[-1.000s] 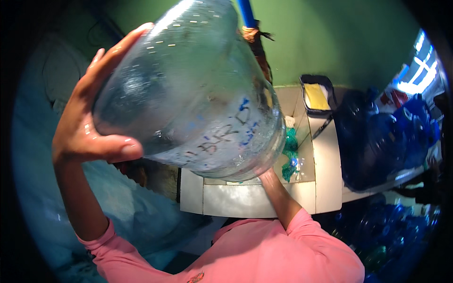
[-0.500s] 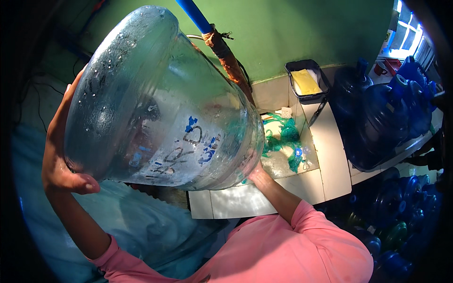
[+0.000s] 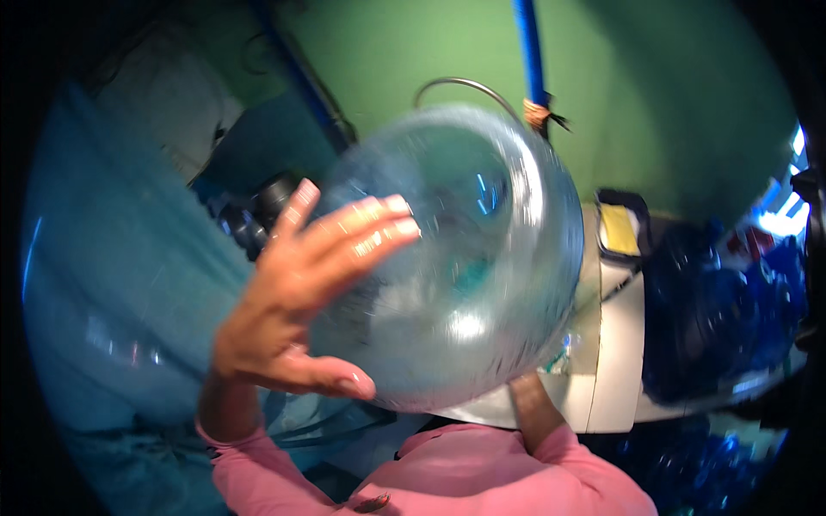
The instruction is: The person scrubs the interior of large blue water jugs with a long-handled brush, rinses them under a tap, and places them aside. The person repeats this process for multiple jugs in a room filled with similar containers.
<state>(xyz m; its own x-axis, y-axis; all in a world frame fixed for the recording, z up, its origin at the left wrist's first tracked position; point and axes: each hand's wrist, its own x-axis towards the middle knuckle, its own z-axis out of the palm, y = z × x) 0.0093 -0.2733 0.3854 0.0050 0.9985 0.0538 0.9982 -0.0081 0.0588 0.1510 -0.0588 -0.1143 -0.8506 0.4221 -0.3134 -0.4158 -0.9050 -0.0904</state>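
Observation:
A big clear water jug (image 3: 490, 267) fills the middle of the view, its rounded base toward me, shiny and smeared by motion. My left hand (image 3: 297, 292) is wet and lies across the jug's left side, fingers spread and thumb apart. Whether its palm presses on the plastic, I cannot tell. Behind the jug's lower right my right forearm (image 3: 533, 404) goes out of sight, and the jug hides that hand and its fingers. The mouth of the jug is hidden too.
Right of the jug runs a white tiled ledge (image 3: 615, 344) with a black tub (image 3: 641, 215) holding a yellow packet (image 3: 618, 229). Several blue jugs (image 3: 701, 318) crowd the right. A blue pipe (image 3: 531, 52) stands before the green wall; blue-green sheeting (image 3: 129, 249) hangs left.
The jug has moved right in the view and turned, so its base faces me and its marked label no longer shows. My left hand has shifted from the base's outer edge to across it.

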